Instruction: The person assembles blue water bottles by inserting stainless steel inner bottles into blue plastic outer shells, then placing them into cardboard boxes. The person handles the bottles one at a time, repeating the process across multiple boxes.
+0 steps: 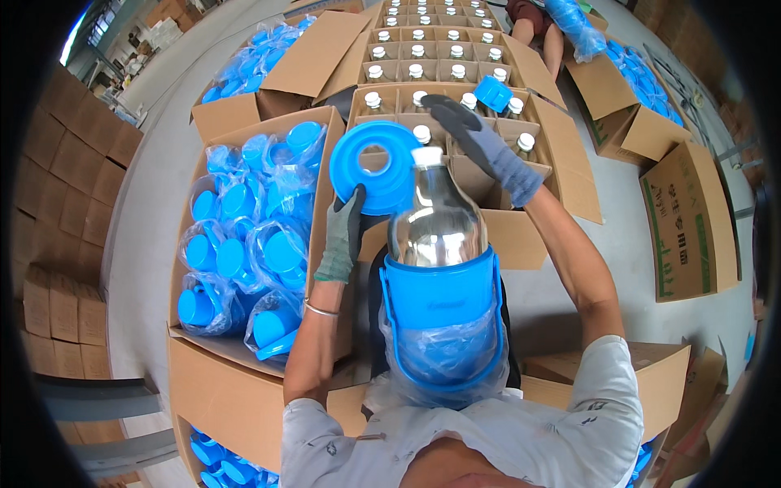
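Observation:
My left hand [342, 232], in a grey-green glove, is closed on the lower edge of a blue ring-shaped shoulder cover [346, 159] with a round hole in its middle. Right of it, a silver glass flask liner [439, 215] with a white cap stands upright in a blue thermos body [439, 301]. That body sits at my lap, its handle hanging down and clear plastic around its lower part. My right hand [484, 146], also gloved, stretches past the liner's cap over a divided carton [529, 236], fingers extended and nothing seen in them.
A carton [325, 154] of bagged blue thermos parts stands at my left. Capped silver liners [525, 146] fill several cardboard compartments ahead, with a blue cup [493, 93] on top. A person's legs [551, 45] show at the far right. An opened carton [691, 228] lies on the right floor.

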`<state>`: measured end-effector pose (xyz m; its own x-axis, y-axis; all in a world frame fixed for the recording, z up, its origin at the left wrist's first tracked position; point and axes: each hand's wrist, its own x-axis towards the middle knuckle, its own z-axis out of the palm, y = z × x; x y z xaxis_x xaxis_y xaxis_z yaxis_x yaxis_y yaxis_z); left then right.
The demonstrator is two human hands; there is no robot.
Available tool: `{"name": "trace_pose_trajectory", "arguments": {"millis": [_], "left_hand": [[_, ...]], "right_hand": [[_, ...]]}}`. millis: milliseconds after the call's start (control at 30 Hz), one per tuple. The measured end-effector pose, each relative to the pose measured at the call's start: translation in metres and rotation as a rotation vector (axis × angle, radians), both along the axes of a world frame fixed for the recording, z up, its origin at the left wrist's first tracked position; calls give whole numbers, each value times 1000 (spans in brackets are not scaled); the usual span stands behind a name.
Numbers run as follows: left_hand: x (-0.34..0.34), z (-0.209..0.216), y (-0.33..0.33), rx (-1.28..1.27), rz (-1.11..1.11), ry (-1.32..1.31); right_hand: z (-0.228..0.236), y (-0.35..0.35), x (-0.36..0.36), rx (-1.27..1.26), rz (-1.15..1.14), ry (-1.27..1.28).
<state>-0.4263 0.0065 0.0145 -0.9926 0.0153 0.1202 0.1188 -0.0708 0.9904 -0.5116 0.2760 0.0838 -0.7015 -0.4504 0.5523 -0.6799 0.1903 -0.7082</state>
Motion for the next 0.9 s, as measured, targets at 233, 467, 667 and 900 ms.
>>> {"name": "trace_pose_trajectory", "arguments": {"millis": [233,467,667,900], "left_hand": [[16,16,1,84,-544,-70],[36,11,-1,-560,-517,333],[66,22,8,-391,-503,114],[93,59,36,-556,-287,69]], "right_hand": [[-29,16,44,-6,170,-235],[15,-21,115,-168,-38,-883],[7,-22,142,-291,-48,-761],[-26,-15,127,-496,217,-789]]}}
